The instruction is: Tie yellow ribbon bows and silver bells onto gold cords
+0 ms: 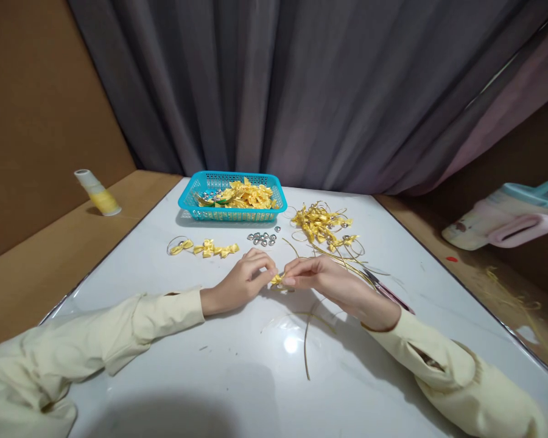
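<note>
Between my two hands, above the middle of the white table, is a small yellow ribbon bow. My left hand pinches its left side with thumb and forefinger. From the right, my right hand pinches the other side, and a bit of cord hangs beneath. Just beyond my fingers lies a cluster of small silver bells. Several yellow bows sit in a row to the left, one with a loop of cord. Loose gold cord pieces are scattered nearer to me.
A blue basket with yellow bows and bells stands at the back. Corded bows are heaped right of it. Scissors lie by my right wrist, beside gold cords. A tumbler and a ribbon spool stand at the sides.
</note>
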Demonstrator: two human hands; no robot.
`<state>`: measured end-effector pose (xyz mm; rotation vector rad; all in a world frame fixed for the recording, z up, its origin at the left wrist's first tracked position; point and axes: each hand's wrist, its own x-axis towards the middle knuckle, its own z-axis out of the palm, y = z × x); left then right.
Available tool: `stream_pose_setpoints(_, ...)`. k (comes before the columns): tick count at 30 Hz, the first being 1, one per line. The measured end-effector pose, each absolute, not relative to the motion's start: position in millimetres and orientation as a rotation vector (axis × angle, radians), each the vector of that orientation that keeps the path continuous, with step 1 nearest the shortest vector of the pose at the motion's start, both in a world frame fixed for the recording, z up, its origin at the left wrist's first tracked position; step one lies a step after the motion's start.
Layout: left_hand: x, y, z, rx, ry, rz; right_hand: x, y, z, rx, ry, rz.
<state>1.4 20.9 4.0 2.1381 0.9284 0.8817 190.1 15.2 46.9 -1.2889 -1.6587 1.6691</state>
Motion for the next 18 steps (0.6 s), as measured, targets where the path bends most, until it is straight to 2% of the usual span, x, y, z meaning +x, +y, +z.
stream_pose_setpoints(6, 1.2, 25.5, -2.5, 2.261, 0.959, 0.895, 192.0, 23.4, 19.7, -1.161, -1.566, 1.814)
stream_pose_setpoints(13, -6.6, 33.6, -3.8, 2.911, 0.840, 0.677, 192.2, 27.4, 10.6, -1.095, -1.485, 1.878)
stream_pose_setpoints(18, -5.2, 33.5, -4.1, 2.935, 0.846, 0.648, 192.4, 28.2, 8.0, -1.080, -1.484, 1.866)
